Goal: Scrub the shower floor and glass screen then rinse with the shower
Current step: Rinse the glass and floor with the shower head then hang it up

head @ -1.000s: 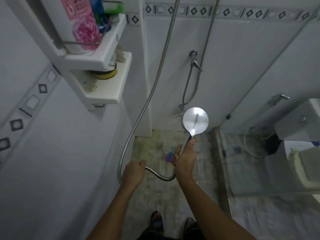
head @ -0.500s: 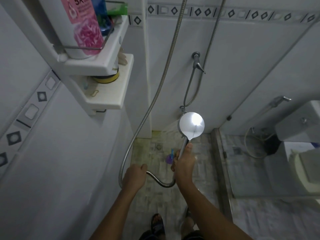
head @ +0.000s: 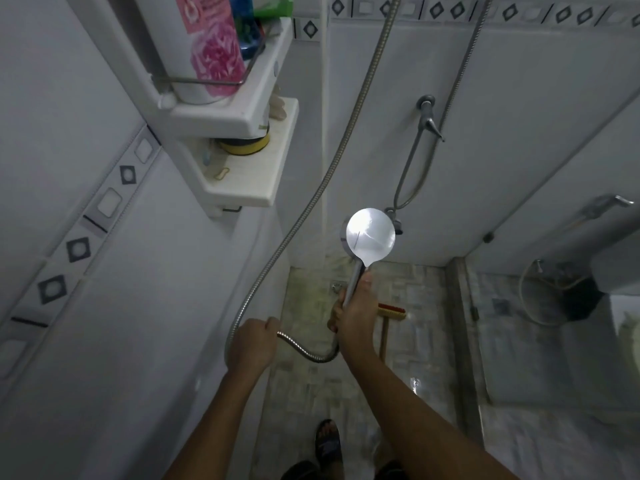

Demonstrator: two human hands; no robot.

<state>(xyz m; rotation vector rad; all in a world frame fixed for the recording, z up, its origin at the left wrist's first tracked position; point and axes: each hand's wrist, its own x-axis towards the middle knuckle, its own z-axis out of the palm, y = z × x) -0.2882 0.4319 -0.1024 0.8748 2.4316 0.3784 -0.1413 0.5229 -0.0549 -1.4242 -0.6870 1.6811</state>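
Observation:
My right hand [head: 356, 311] grips the handle of a chrome shower head [head: 370, 237], whose round back faces me. Water sprays from it toward the far left corner of the wall. My left hand [head: 254, 342] is closed around the metal hose [head: 304, 209], which loops between both hands and runs up the wall. Below lies the wet, stained mosaic shower floor [head: 311, 393]. A scrub brush [head: 389, 315] with a red head and wooden handle lies on the floor just right of my right hand. The glass screen [head: 554, 341] stands at the right on a metal sill.
White corner shelves [head: 256, 168] with bottles jut out at upper left, close to head height. A wall tap [head: 429, 119] sits on the back wall. Behind the glass are a toilet [head: 623, 306] and a bidet hose. My sandalled feet [head: 327, 445] stand at the bottom.
The shower head has shifted slightly left and up with the spray aimed at the corner. The view moved, and the red brush now shows beside my right hand.

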